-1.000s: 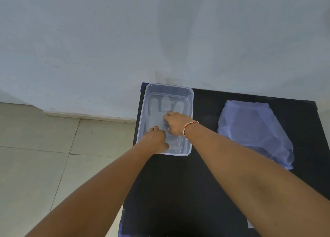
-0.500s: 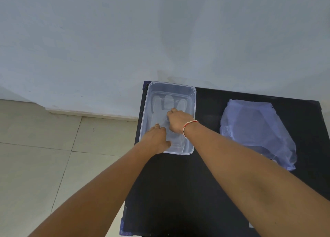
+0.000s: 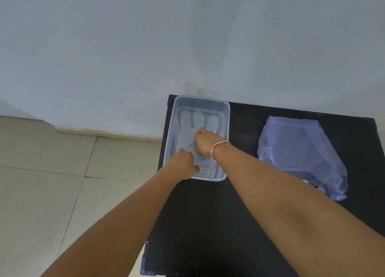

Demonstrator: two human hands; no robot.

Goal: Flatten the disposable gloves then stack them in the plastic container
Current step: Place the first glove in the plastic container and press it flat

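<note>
A: What is seen at the left side?

B: A pale tiled floor [image 3: 41, 183] and a grey-white wall [image 3: 125, 47] are seen. The left hand [image 3: 183, 164] is set at the near left corner of the clear rectangular plastic container [image 3: 227, 118], which stands on the black table [image 3: 208, 224]. Its fingers are bent down over the container's near rim and inside; whether anything is pinched there cannot be told.

A: And just right of that hand?

B: A thin translucent disposable glove [image 3: 187, 135] is laid flat on the container's floor, its finger shapes pointed away toward the wall. It is pressed from above by the right hand [image 3: 206, 143], whose fingers are curled down onto the film, knuckles up. Whether the film is pinched or only pressed cannot be told. A red and white thread band [image 3: 218, 147] is worn at that wrist.

A: What is found further right of the grip?

B: A crumpled pale blue translucent plastic bag [image 3: 298, 151] is lying on the table, well apart from the container.

A: Can any brand, label or writing be read?

B: None can be read on the container, the glove or the bag.
</note>
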